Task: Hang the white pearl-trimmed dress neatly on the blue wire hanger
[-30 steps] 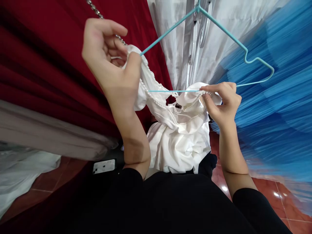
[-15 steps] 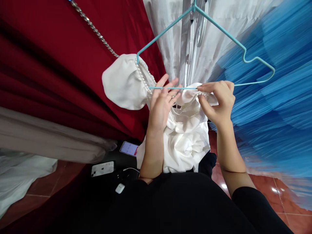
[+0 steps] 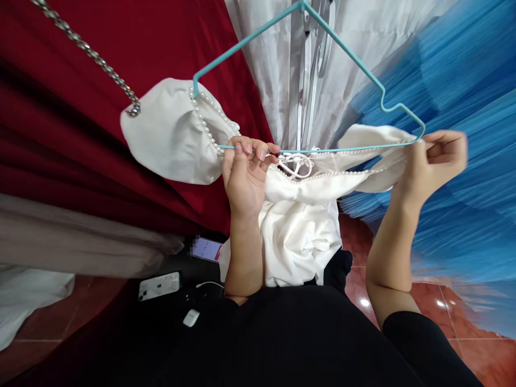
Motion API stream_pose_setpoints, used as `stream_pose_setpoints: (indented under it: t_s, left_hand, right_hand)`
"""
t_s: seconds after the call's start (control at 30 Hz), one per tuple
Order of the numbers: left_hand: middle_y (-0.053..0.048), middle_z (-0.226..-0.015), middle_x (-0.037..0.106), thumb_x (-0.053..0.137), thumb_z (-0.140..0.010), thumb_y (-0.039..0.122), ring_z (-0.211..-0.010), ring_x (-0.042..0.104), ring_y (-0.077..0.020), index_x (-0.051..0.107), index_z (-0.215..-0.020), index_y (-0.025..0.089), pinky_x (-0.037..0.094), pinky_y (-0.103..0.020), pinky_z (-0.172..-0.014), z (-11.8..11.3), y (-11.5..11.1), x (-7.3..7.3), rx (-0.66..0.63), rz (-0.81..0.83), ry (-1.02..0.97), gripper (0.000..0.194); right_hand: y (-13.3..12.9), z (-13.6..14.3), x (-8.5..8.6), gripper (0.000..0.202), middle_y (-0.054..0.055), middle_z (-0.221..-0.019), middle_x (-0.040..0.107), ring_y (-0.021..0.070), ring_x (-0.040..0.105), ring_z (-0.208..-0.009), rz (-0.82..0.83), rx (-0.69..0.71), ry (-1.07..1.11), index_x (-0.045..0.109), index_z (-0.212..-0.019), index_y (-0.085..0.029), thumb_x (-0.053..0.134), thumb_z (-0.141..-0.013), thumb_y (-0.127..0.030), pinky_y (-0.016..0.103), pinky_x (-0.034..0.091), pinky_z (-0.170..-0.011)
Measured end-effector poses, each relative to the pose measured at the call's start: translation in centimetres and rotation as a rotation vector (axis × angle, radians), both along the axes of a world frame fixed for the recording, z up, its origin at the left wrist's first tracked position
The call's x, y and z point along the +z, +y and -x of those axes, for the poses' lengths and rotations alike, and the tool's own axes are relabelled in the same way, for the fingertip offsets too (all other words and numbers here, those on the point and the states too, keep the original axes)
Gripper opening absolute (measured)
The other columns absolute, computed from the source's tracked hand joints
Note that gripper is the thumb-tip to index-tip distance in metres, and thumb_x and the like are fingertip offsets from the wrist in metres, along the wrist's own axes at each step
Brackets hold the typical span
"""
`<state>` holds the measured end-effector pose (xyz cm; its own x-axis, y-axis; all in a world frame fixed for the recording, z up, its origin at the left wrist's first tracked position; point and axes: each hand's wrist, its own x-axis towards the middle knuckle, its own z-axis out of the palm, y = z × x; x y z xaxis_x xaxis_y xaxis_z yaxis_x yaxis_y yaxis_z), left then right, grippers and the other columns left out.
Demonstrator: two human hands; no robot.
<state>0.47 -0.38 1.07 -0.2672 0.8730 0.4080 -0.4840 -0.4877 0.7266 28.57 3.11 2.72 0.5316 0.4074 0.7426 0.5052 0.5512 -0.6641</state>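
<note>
Likely light, soft & slippery, white garment point(image 3: 302, 231) hangs btwn & below L hand point(image 3: 246, 174), curled round hanger bar point(image 3: 346, 149), & R hand point(image 3: 437, 158), pinching sleeve end point(image 3: 373, 133); grip cloth, pearl trim point(image 3: 330, 174) poss. fragile.

At centre, the left hand point(image 3: 246, 177) curls its fingers at the lower bar of a light-blue hanger point(image 3: 344, 47), its exact hold hard to tell; at right, the right hand point(image 3: 437, 161) pinches a pearl-edged white garment point(image 3: 300, 236) beside the hanger's corner. A chain point(image 3: 92, 53) crosses the upper left.
</note>
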Motion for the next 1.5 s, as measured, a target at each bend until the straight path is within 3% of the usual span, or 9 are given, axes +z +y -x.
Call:
stream_pose_setpoints:
  t_s: [0.2, 0.37, 0.53, 0.63, 0.87, 1.03, 1.2, 1.33, 1.5]
  left_hand:
    - [-0.001, -0.077, 0.053, 0.063, -0.099, 0.049, -0.092, 0.071, -0.0192, 0.047, -0.085, 0.024, 0.059, -0.026, -0.072, -0.2, -0.3, 0.2, 0.030, 0.030, 0.028, 0.033]
    - [-0.002, -0.079, 0.054, 0.062, -0.099, 0.050, -0.094, 0.071, -0.0202, 0.047, -0.086, 0.025, 0.058, -0.027, -0.070, -0.5, -0.2, 0.1, 0.038, 0.033, 0.030, 0.033]
    - [-0.002, -0.079, 0.056, 0.061, -0.100, 0.053, -0.097, 0.071, -0.0214, 0.046, -0.087, 0.025, 0.059, -0.027, -0.070, -0.4, -0.3, 0.1, 0.038, 0.058, 0.060, 0.035]
    - [-0.002, -0.079, 0.058, 0.062, -0.100, 0.052, -0.097, 0.073, -0.0216, 0.048, -0.087, 0.025, 0.059, -0.027, -0.069, -0.5, -0.2, 0.1, 0.013, 0.031, 0.037, 0.033]
    - [-0.007, -0.101, 0.077, 0.058, -0.100, 0.059, -0.107, 0.076, -0.0236, 0.063, -0.098, 0.022, 0.063, -0.030, -0.084, 0.1, -0.6, -0.5, 0.030, 0.096, 0.127, 0.037]
    - [-0.011, -0.101, 0.082, 0.053, -0.103, 0.060, -0.088, 0.079, -0.0227, 0.079, -0.104, 0.016, 0.063, -0.033, -0.081, 0.7, -3.0, 0.8, 0.032, 0.178, 0.385, 0.051]
    - [-0.005, -0.101, 0.079, 0.073, -0.095, 0.022, -0.101, 0.074, -0.0220, 0.081, -0.104, 0.015, 0.058, -0.037, -0.097, 2.9, -2.1, 3.1, 0.565, -0.301, 0.439, 0.014]
    - [-0.003, -0.149, 0.062, 0.086, -0.076, 0.011, -0.148, 0.047, -0.0292, 0.061, -0.146, 0.019, 0.028, -0.048, -0.134, 6.2, 1.4, 3.5, 0.783, -0.423, 0.914, 0.075]
    - [-0.004, -0.112, 0.076, 0.055, -0.089, -0.004, -0.114, 0.071, -0.0269, 0.077, -0.115, 0.024, 0.053, -0.049, -0.101, 8.1, 2.6, 4.2, 0.684, -0.230, 1.000, 0.043]
  right_hand:
    - [2.1, 0.4, 6.3, 0.025, -0.003, -0.067, 0.042, 0.0068, 0.032, -0.058, -0.026, 0.119, -0.122, 0.045, -0.066, -0.026, 0.057, -0.063, -0.003, 0.028, 0.027, -0.057]
    - [0.9, 4.7, 7.6, 0.023, -0.002, -0.070, 0.054, 0.0095, 0.046, -0.062, 0.135, 0.325, -0.199, 0.055, -0.071, -0.023, 0.067, -0.071, -0.004, 0.028, 0.033, -0.059]
    - [-2.3, 7.1, 5.9, 0.007, 0.003, -0.088, 0.062, 0.0159, 0.058, -0.078, -0.094, 0.169, -0.176, 0.063, -0.085, -0.024, 0.065, -0.089, -0.020, 0.033, 0.047, -0.071]
    - [-3.5, 8.6, 3.6, 0.006, 0.002, -0.097, 0.068, 0.0186, 0.065, -0.091, 0.014, 0.365, -0.373, 0.063, -0.095, -0.029, 0.059, -0.099, -0.027, 0.037, 0.053, -0.085]
    - [-0.6, 10.6, -2.3, 0.024, -0.001, -0.097, 0.074, 0.0208, 0.064, -0.091, 0.074, 0.320, -0.810, 0.066, -0.121, -0.029, 0.051, -0.103, -0.033, 0.046, 0.045, -0.099]
    - [0.0, 10.8, -2.7, 0.025, -0.002, -0.105, 0.077, 0.0190, 0.064, -0.092, 0.020, 0.316, -0.718, 0.067, -0.120, -0.029, 0.048, -0.104, -0.027, 0.044, 0.041, -0.098]
    - [0.7, 11.3, -3.8, 0.033, -0.001, -0.118, 0.073, 0.0227, 0.065, -0.108, 0.119, 0.316, -0.792, 0.064, -0.128, -0.033, 0.042, -0.104, -0.028, 0.048, 0.038, -0.107]
    - [0.8, 10.7, -4.0, 0.038, -0.002, -0.114, 0.074, 0.0215, 0.066, -0.103, 0.048, 0.320, -0.784, 0.063, -0.126, -0.033, 0.040, -0.099, -0.019, 0.048, 0.040, -0.106]
    - [0.0, 8.3, -2.4, 0.044, 0.000, -0.114, 0.075, 0.0217, 0.067, -0.098, 0.087, 0.360, -0.771, 0.061, -0.126, -0.031, 0.045, -0.090, -0.011, 0.049, 0.047, -0.105]
